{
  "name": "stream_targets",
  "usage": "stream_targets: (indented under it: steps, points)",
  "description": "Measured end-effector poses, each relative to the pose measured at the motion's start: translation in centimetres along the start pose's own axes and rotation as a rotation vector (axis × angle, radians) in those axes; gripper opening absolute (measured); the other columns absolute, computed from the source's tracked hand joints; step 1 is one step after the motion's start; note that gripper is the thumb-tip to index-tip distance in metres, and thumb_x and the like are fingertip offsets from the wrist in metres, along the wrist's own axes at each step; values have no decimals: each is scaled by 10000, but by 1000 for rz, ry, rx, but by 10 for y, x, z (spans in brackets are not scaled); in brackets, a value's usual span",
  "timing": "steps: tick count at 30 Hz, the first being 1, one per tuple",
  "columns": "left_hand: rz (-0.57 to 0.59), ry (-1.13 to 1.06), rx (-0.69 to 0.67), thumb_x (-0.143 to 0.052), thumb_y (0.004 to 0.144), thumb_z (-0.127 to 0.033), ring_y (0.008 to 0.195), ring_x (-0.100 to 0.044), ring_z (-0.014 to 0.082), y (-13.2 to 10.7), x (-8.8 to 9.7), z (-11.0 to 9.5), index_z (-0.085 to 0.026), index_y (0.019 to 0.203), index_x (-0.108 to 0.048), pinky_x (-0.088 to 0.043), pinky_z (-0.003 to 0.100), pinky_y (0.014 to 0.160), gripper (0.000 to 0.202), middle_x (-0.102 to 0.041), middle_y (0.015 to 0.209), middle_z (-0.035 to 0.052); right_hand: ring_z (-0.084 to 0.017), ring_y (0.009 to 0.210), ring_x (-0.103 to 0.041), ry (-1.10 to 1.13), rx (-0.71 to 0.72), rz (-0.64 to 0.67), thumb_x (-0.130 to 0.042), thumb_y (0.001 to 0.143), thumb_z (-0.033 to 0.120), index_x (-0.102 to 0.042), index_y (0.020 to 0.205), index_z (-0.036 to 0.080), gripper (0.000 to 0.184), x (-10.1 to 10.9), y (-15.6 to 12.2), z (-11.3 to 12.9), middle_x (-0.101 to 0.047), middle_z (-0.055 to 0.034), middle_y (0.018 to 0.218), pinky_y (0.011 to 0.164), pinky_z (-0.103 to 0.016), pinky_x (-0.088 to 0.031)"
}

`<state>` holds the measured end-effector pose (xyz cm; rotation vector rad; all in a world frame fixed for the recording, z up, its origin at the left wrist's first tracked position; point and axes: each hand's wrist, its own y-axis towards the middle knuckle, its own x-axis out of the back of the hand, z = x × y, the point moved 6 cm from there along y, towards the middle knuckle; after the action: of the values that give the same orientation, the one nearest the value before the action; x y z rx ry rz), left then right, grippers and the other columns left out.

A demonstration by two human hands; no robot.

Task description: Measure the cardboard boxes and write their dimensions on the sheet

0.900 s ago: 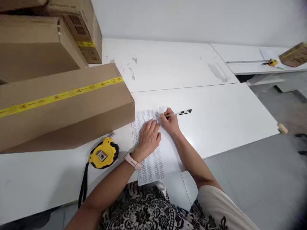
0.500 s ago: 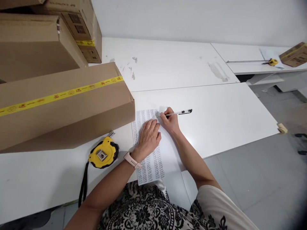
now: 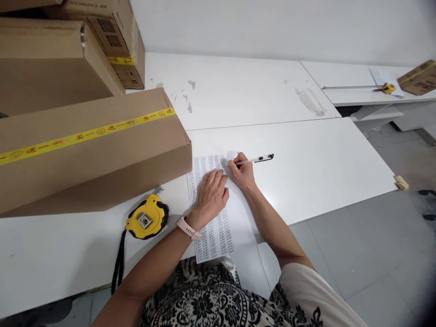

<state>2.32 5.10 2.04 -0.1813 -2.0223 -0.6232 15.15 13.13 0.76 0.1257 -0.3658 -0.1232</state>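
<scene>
A sheet of paper (image 3: 213,240) covered in columns of small handwriting lies on the white table, its lower end reaching past the table edge. My left hand (image 3: 211,193) rests flat on the sheet with its fingers stretched out. Closed around a pen (image 3: 257,159) is my right hand (image 3: 242,172), and the pen's tip meets the paper near its upper right part. The pen is pale with a black end and clip. Left of the paper sits a yellow and black tape measure (image 3: 147,217) with a black wrist strap.
A long cardboard box (image 3: 102,145) with yellow tape stands close to the left of the paper. More boxes (image 3: 112,41) are stacked behind it. At the far right, another tape measure (image 3: 388,88) with its blade out lies near a small box (image 3: 418,78).
My right hand and the pen have shifted very slightly to the right. My left hand stays in place on the paper.
</scene>
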Motion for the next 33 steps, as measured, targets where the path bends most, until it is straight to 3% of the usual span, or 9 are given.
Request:
stream_targets:
  steps: [33]
  points:
    - [25, -20, 16, -521, 944, -166, 1337, -522, 336, 2, 1, -1, -107, 1246, -605, -401, 518, 1155, 319, -621, 1371, 185, -110, 537, -342, -28, -17, -22, -608, 791, 288, -365, 658, 249, 280, 4, 1, 4, -366, 75, 573, 537, -272, -293]
